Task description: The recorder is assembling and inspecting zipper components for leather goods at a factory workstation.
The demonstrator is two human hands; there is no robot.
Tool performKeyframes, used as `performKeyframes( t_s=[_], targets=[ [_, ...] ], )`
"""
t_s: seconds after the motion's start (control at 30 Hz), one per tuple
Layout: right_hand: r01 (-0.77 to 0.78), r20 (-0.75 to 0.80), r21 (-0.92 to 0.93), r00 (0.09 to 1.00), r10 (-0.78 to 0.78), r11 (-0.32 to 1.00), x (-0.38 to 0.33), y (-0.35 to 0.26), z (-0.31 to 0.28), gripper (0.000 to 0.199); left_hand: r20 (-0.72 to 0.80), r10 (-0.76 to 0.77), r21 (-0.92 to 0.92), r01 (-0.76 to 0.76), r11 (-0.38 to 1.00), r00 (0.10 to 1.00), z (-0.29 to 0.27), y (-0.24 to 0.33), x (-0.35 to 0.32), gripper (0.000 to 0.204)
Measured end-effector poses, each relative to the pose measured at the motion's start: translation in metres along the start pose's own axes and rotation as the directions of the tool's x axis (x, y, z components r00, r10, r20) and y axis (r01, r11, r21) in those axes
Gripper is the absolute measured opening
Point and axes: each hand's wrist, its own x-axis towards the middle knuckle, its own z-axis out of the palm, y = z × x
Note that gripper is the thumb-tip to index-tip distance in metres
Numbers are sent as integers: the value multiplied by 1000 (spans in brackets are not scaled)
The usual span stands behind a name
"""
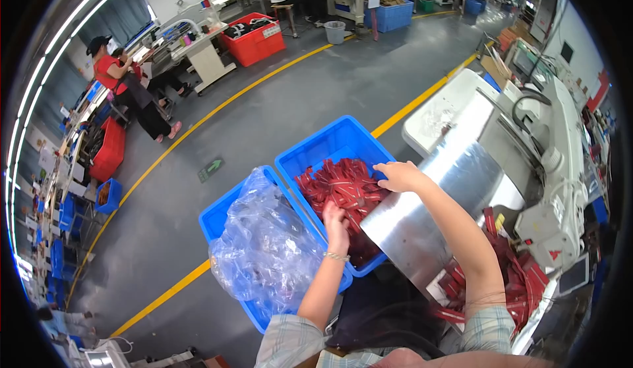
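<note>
A blue plastic bin (pixel 290 164) stands in front of me, holding a heap of dark red fabric strips (pixel 343 187) with pale lines along them. My left hand (pixel 336 226) is at the near side of the heap, its fingers apart and against the strips; a bracelet circles that wrist. At the bin's right side, my right hand (pixel 399 175) reaches over the rim, fingers stretched out above the edge of the heap. Neither hand visibly grips a strip. More red strips (pixel 527 276) lie piled on the machine table by my right arm.
A second blue bin (pixel 214 216) with clear plastic bags (pixel 264 249) adjoins on the left. To the right are a curved metal sheet (pixel 428 203) and a white sewing machine (pixel 557 137). A person in red (pixel 115 78) stands far left, near red bins (pixel 254 42). Yellow lines cross the floor.
</note>
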Motion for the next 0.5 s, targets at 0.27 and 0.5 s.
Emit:
performKeyframes(
  t_s=[0.27, 0.5],
  targets=[
    [46, -706, -16, 707, -44, 999, -152, -57, 5, 24, 527, 593, -34, -682, 730, 609, 124, 74, -116, 49],
    [187, -920, 312, 306, 247, 931, -287, -71, 12, 27, 895, 188, 49, -507, 860, 404, 191, 17, -169, 43]
  ],
)
